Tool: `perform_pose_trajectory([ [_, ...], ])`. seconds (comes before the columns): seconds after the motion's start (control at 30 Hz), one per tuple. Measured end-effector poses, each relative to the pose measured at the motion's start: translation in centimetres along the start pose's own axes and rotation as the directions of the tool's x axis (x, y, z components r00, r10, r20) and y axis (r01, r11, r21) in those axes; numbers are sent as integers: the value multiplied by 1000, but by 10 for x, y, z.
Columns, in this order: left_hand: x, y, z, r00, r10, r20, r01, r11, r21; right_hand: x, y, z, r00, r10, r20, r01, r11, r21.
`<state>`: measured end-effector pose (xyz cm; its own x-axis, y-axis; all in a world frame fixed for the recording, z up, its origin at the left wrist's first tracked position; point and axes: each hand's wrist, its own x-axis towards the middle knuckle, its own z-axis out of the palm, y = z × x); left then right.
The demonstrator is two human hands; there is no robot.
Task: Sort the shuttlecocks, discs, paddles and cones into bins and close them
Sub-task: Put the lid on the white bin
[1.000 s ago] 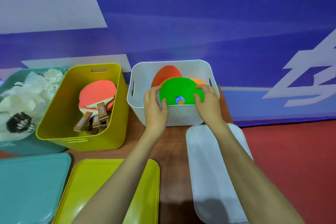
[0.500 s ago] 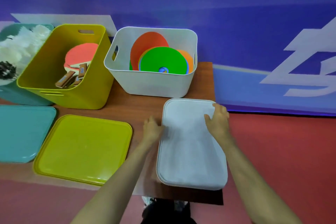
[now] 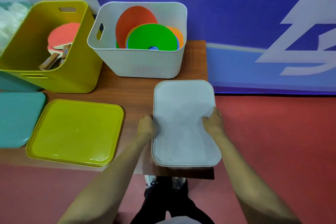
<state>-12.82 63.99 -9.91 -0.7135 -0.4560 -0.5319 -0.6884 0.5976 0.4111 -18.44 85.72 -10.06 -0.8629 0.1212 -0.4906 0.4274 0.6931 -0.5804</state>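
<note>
A white lid (image 3: 183, 114) lies on the table's right side, in front of the white bin (image 3: 145, 63). My left hand (image 3: 146, 127) grips the lid's left edge and my right hand (image 3: 212, 121) grips its right edge. The white bin holds flat discs, with a green disc (image 3: 152, 36) in front, a red one behind and an orange one at the right. The yellow bin (image 3: 72, 76) to its left holds red paddles (image 3: 61, 36). At the far left, a teal bin (image 3: 11, 83) with white shuttlecocks (image 3: 9, 22) is cut off by the frame.
A yellow lid (image 3: 76, 131) and a teal lid (image 3: 16, 116) lie on the brown table (image 3: 134, 87) in front of their bins. The table's right edge runs just past the white lid. Red floor lies beyond and below, a blue banner wall behind. My shoes show under the table.
My hands left the green disc in the white bin and came down to the white lid. They now hold its two long edges, nearer to me than half a second ago.
</note>
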Motion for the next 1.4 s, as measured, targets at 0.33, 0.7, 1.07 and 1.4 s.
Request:
perform_pose_trajectory([
  [0.33, -14, -18, -8, 996, -35, -84, 15, 976, -219, -6, -1, 12, 998, 15, -67, 1, 972, 234],
  [0.7, -23, -31, -23, 952, -236, -194, 39, 723, -689, -18, -55, -40, 957, -291, 4, 235, 782, 578],
  [1.07, -20, -17, -70, 949, 41, -312, -171, 898, -404, -41, -124, -57, 865, -502, -11, 417, 707, 572],
  [1.4, -34, 63, -186, 607, 536, -586, -683, 729, -41, -49, -181, -74, 621, -784, -12, 781, 617, 91],
])
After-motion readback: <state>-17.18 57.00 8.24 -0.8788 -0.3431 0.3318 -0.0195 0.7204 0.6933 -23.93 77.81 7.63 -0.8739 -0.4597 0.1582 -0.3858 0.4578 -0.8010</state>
